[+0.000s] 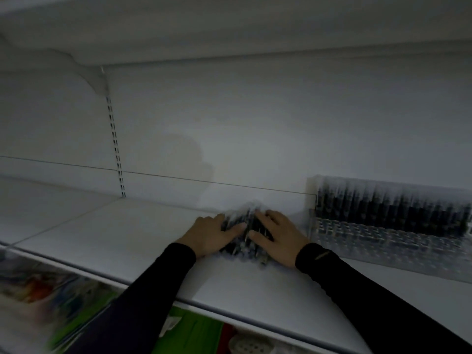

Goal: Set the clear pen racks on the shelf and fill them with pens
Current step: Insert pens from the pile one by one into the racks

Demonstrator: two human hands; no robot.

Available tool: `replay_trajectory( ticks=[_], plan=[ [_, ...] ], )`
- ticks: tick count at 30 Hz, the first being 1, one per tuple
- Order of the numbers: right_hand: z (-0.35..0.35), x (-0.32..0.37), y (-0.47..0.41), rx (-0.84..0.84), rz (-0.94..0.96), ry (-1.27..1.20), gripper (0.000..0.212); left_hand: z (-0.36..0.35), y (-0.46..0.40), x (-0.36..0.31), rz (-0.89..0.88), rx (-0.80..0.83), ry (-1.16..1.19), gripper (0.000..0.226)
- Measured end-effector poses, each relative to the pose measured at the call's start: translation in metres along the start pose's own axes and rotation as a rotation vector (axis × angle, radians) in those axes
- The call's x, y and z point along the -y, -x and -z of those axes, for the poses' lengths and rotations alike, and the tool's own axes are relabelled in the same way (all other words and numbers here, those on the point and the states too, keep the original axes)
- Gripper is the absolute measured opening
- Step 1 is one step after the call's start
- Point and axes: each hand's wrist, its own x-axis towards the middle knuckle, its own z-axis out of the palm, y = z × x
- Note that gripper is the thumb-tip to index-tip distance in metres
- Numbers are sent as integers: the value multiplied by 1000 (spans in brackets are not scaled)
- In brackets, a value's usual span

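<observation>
While both arms reach onto the white shelf (pixel 102 231), I see my left hand (pixel 212 235) and right hand (pixel 278 236) cupped around one blurred bundle of dark pens (pixel 246 226), fingers curled against its two sides and grasping it. To the right, just beside my right hand, stands one clear pen rack (pixel 383 226), its back row full of dark pens; I cannot count them. Coloured packages (pixel 76 302) lie below.

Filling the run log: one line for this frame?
left hand + right hand: holding pen bundle | on shelf | clear pen rack at right, back rows filled | image blurred
</observation>
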Motion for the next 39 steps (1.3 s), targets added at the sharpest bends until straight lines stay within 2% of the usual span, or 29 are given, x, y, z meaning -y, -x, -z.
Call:
replay_trajectory(
  ticks=[5, 6, 10, 13, 17, 22, 25, 29, 32, 33, 37, 39],
  plan=[
    [-5, -4, -3, -7, -8, -8, 71, -1, -13, -1, 51, 8, 127, 102],
    [-6, -4, -3, -8, -8, -7, 71, -1, -15, -1, 58, 11, 154, 97],
    [-6, -5, -2, -12, -6, -34, 70, 3, -15, -3, -2, 16, 302, 49],
    [-4, -4, -1, -12, 3, -30, 68, 10, -13, 2, -48, 22, 292, 47],
    [-3, -2, -1, 9, 1, -14, 69, 15, -13, 11, -83, 31, 340, 22],
    [-4, -3, -2, 21, 0, -20, 69, 25, -16, 30, 49, -66, 474, 14],
    [-4, -2, -1, 19, -4, -29, 69, 32, -13, 33, 137, -18, 480, 28],
    [-5, -3, -1, 12, -2, -40, 70, 37, -9, 28, 147, 137, 285, 77],
    [-4, -3, 0, 26, -4, -34, 89, 32, -11, 23, 120, 119, 254, 94],
    [-4, -3, 0, 24, -6, -29, 93, 32, -12, 23, 114, 113, 246, 96],
    [-6, -4, -2, 3, -5, -23, 73, 35, -17, 25, 147, 135, 343, 91],
    [-6, -5, -2, 10, -7, -23, 81, 36, -19, 28, 175, 124, 446, 83]
  ],
)
